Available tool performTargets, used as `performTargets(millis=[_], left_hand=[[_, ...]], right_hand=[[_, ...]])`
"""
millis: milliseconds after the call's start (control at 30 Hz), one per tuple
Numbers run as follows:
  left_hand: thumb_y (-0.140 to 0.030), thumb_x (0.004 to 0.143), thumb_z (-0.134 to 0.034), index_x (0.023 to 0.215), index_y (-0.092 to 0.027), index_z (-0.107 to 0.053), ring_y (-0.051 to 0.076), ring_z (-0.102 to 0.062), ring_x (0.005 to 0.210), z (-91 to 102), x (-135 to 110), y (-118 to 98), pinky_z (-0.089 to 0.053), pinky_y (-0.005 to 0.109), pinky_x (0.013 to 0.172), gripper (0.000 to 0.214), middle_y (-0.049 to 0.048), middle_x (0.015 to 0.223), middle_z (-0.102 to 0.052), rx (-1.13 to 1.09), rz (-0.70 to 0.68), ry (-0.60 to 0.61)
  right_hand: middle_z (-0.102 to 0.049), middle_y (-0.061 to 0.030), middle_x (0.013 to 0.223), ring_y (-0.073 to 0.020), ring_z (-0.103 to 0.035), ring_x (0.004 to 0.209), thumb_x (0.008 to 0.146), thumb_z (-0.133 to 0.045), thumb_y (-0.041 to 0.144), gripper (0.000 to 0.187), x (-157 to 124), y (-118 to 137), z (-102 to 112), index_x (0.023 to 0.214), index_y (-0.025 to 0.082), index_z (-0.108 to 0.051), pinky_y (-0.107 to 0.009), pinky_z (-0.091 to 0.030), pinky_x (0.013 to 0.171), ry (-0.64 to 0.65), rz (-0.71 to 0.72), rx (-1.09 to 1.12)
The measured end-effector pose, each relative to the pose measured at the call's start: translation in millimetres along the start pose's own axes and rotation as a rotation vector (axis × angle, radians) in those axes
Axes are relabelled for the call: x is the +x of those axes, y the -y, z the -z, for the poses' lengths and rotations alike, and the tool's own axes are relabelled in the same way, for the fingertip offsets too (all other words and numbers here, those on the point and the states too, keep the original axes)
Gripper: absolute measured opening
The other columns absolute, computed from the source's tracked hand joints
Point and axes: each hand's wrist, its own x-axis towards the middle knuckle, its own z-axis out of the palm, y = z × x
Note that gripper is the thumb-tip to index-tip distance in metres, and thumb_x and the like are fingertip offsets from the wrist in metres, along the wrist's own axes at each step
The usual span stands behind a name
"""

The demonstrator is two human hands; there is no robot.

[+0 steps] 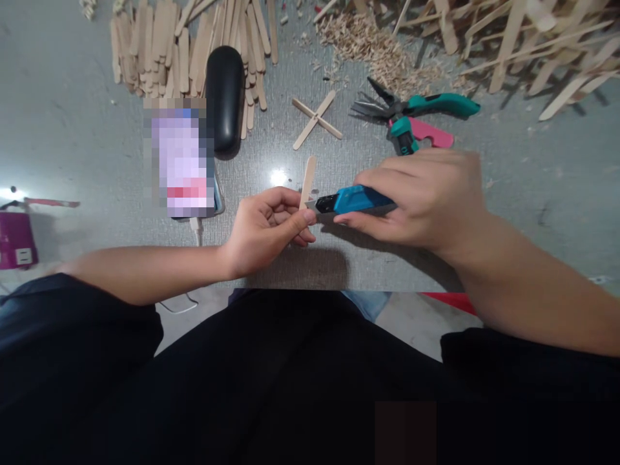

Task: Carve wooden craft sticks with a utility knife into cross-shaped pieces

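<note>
Both bare forearms [145, 271] reach inward from the sides. The left grip [268, 226] pinches with thumb and fingers curled; the right grip [426, 194] is closed, knuckles up.

- No writing, brand, number or sign can be read anywhere.
- The phone screen [181, 158] on the table [72, 116] is blurred into blocks, and nothing on it is legible.
- The purple box [14, 236] at the left edge bears a white label [23, 256], too small to read.
- The blue knife [358, 198] shows no legible mark on its casing.
</note>
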Motion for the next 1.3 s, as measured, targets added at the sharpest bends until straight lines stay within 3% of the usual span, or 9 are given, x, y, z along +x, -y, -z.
performTargets(millis=[67, 300, 500, 633, 1100, 1300], left_hand=[[-0.053, 0.085, -0.102, 0.096, -0.016, -0.071, 0.014, -0.083, 0.063, 0.0, 0, 0, -0.069, 0.018, 0.059, 0.050, -0.0002, 0.072, -0.079, 0.033, -0.003, -0.003], [-0.049, 0.086, -0.100, 0.094, -0.017, -0.070, 0.014, -0.083, 0.063, 0.8, 0, -1, -0.068, 0.019, 0.059, 0.045, 0.0009, 0.074, -0.080, 0.064, 0.011, -0.007], [-0.048, 0.085, -0.102, 0.095, -0.016, -0.071, 0.013, -0.082, 0.062, 1.3, 1, -2, -0.068, 0.019, 0.057, 0.046, 0.0003, 0.075, -0.081, -0.003, 0.012, 0.001], [-0.046, 0.086, -0.101, 0.097, -0.015, -0.072, 0.013, -0.082, 0.062, 2.1, 1, -1, -0.068, 0.019, 0.057, 0.044, 0.0008, 0.077, -0.081, -0.025, 0.016, 0.016], [-0.058, 0.093, -0.094, 0.093, -0.017, -0.069, 0.012, -0.078, 0.057, 4.8, 1, 2, -0.064, 0.020, 0.054, 0.047, 0.0000, 0.075, -0.080, -0.036, -0.057, 0.051], [-0.045, 0.105, -0.080, 0.104, -0.016, -0.075, 0.009, -0.073, 0.059, 8.4, 0, 8, -0.061, 0.020, 0.056, 0.029, 0.0025, 0.087, -0.082, 0.112, -0.139, 0.069]], right_hand=[[-0.067, -0.0070, 0.070, -0.0230, -0.058, 0.067, 0.108, -0.031, 0.090, 0.082, -1, 0, 1, 0.082, 0.025, -0.074, -0.042, -0.035, 0.067, 0.018, -0.013, 0.009], [-0.065, -0.0058, 0.070, -0.0216, -0.053, 0.066, 0.106, -0.047, 0.089, 0.074, -5, -6, -8, 0.087, 0.024, -0.075, -0.041, -0.029, 0.066, -0.093, -0.007, 0.074], [-0.068, -0.0083, 0.074, -0.0265, -0.060, 0.070, 0.103, -0.047, 0.091, 0.073, -3, -8, -5, 0.089, 0.025, -0.074, -0.045, -0.031, 0.066, -0.061, -0.046, 0.057], [-0.072, -0.0102, 0.082, -0.0297, -0.065, 0.076, 0.101, -0.052, 0.092, 0.069, -2, -10, -1, 0.095, 0.027, -0.075, -0.045, -0.034, 0.068, 0.052, -0.091, 0.068], [-0.059, -0.0026, 0.064, -0.0216, -0.056, 0.059, 0.108, -0.036, 0.090, 0.071, -1, -3, -6, 0.082, 0.028, -0.059, -0.041, -0.035, 0.059, 0.081, -0.073, 0.366], [-0.052, -0.0001, 0.059, -0.0183, -0.048, 0.053, 0.110, -0.035, 0.087, 0.069, 0, -15, 0, 0.080, 0.028, -0.054, -0.039, -0.030, 0.054, 0.054, 0.043, 0.392]])
